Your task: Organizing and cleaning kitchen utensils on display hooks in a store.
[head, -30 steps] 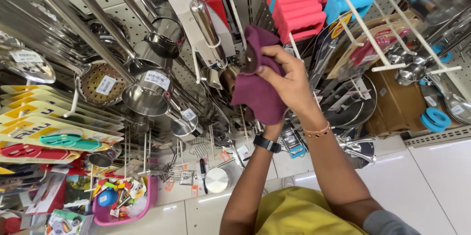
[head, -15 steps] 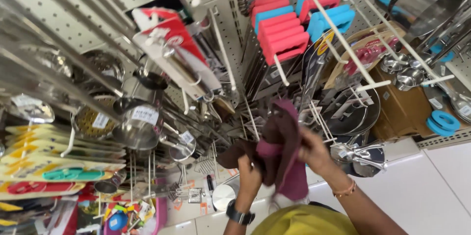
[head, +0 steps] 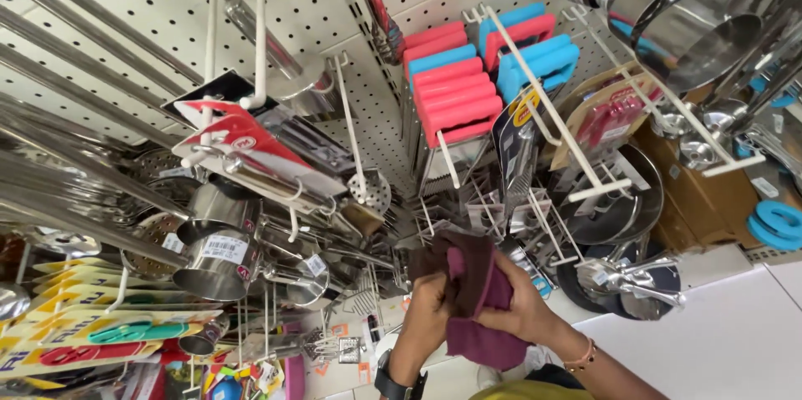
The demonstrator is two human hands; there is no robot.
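Both hands are low in the frame, a little right of the middle, and they are close together. The left hand (head: 430,306) comes up from the bottom edge. Its fingers are curled in and the back of the hand faces the camera. A dark watch sits on the left wrist, right at the bottom of the frame. The right hand (head: 525,306) comes in from the lower right. Its fingers are bent and closed too, and the thumb side points toward the left hand. A thin bracelet is on the right wrist. The right forearm slants down to the lower right corner. Both hands are gripping.
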